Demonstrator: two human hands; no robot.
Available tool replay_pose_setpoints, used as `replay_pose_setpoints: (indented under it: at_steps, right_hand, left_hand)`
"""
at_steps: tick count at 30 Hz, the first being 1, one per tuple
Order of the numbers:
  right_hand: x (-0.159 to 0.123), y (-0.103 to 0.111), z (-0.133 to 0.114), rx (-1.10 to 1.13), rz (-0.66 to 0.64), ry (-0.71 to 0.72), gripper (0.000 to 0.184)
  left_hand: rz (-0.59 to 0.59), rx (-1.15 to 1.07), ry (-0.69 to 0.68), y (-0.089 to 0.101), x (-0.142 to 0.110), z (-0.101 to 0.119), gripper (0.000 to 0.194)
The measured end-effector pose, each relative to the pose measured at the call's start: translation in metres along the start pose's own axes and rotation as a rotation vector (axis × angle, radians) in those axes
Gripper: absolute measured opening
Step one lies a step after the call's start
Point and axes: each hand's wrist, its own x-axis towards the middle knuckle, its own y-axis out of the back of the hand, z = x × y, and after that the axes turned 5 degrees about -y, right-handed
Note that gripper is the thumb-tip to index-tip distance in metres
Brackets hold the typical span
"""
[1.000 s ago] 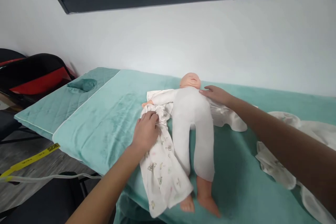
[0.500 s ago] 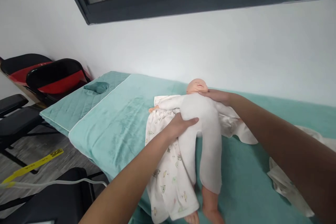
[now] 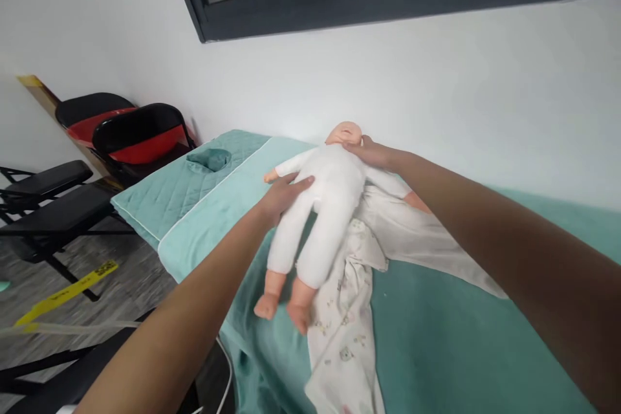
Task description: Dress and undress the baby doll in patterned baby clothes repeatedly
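A baby doll (image 3: 320,207) with a white cloth body lies on a teal-covered table (image 3: 446,330), head toward the wall, feet near the front edge. My left hand (image 3: 284,194) cups the doll's left side at the waist, fingers curled around the torso. My right hand (image 3: 369,152) holds the doll at the neck and shoulder, just under the head. A white printed baby garment (image 3: 349,310) lies spread out to the right of the doll, partly under its right arm.
A quilted teal pad (image 3: 165,197) with a face hole covers the table's left end. Black and red folding chairs (image 3: 130,142) and a black bench (image 3: 53,200) stand to the left. A yellow tape strip (image 3: 68,291) lies on the floor. Wall and window behind.
The doll has been shifted left off the printed garment, which now lies to its right. My left hand moved from the garment to the doll's side; my right hand stayed at its neck.
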Motion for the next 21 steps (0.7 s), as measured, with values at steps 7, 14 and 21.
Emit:
replay_pose_setpoints:
  at_steps: [7, 14, 21]
  right_hand:
    - [0.047, -0.045, 0.01, 0.007, -0.142, 0.023, 0.094]
    - [0.006, 0.007, 0.082, -0.352, -0.184, -0.116, 0.072]
    - [-0.127, 0.065, 0.121, -0.662, -0.161, -0.161, 0.037]
  left_hand:
    - [0.241, 0.336, -0.037, 0.054, 0.053, -0.029, 0.068]
    - [0.059, 1.22, -0.723, 0.028, 0.005, -0.035, 0.051]
    - [-0.482, 1.319, -0.956, -0.04, -0.074, -0.055, 0.058]
